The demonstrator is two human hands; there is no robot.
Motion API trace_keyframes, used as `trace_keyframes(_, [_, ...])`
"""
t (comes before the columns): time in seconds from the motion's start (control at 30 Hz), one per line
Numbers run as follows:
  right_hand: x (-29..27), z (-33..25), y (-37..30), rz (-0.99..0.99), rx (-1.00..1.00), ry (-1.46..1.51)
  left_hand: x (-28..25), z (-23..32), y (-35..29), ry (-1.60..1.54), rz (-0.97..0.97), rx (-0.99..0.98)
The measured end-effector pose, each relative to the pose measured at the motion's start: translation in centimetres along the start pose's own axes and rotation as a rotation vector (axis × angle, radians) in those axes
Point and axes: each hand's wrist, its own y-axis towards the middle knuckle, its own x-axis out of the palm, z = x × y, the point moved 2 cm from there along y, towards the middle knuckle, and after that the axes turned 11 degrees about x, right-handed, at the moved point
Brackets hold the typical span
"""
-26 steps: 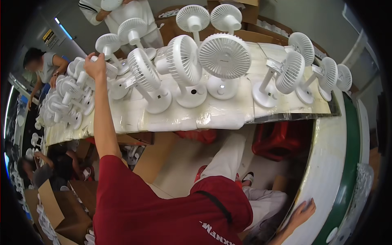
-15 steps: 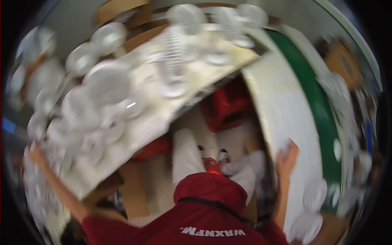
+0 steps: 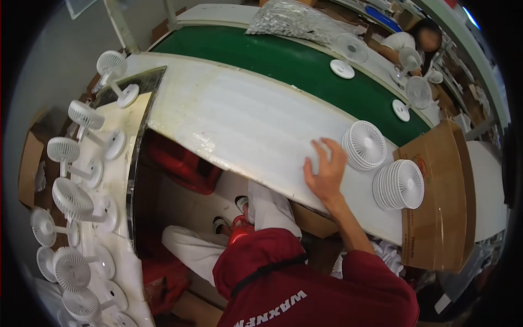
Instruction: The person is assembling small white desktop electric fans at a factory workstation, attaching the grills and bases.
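Observation:
My right hand point(image 3: 327, 170) is over the white tabletop point(image 3: 234, 128), its fingers apart and bent, with nothing in it. Just to its right stands a stack of round white fan grilles point(image 3: 366, 144), close to the fingertips. A second stack of fan grilles point(image 3: 399, 185) leans beside the first, nearer me. My left hand is out of sight. Along the left-hand table point(image 3: 122, 240), several white desk fans point(image 3: 72, 270) stand or lie with their round bases showing.
Beyond the tabletop runs a green conveyor belt point(image 3: 229, 54) bearing a white fan point(image 3: 418, 92) and a round base point(image 3: 342, 69). A bag of small parts point(image 3: 299, 22) lies behind it. An open cardboard box point(image 3: 440, 201) stands at right. A co-worker point(image 3: 406, 43) sits across the belt.
My view and body have turned right, from the fan-covered table to the white tabletop and belt. My left hand has left the view; my right hand has come near the grille stacks.

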Motion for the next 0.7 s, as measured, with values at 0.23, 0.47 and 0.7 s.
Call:
trace_keyframes(0.23, [-13.8,11.8,4.8,0.170,0.241,-0.396,13.4,24.4,8.2,-0.819,-0.483,-0.072])
trace_keyframes(0.47, [-14.6,11.8,7.1,0.202,0.212,-0.095,18.9,34.6,9.1,-1.226,-0.539,-0.110])
trace_keyframes(0.7, [-5.8,10.0,12.8,0.093,0.437,0.609,24.9,44.2,14.7,-1.660,-0.466,-0.078])
